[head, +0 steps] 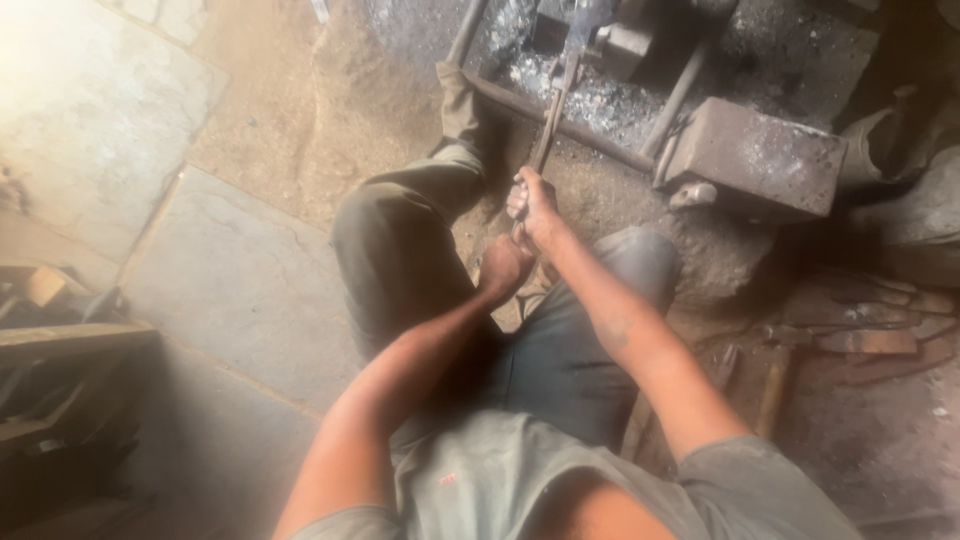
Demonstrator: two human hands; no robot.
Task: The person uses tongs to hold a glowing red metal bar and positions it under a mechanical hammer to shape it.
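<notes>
I sit on the ground with my legs spread toward a forge area. My right hand [532, 203] grips the near end of long metal tongs [553, 112] that reach away toward a dark metal piece [583, 25] lying over ash and coals. My left hand [503, 266] is closed just behind the right one, on the tongs' handle end. Both arms stretch forward between my knees.
A heavy iron anvil block [762, 158] sits to the right of the tongs, with a hammer [683, 92] leaning beside it. A metal bar frame [560, 122] edges the ash bed. Rusty tools [860, 335] lie at right, and stone slabs [240, 285] and wooden pieces [60, 340] lie at left.
</notes>
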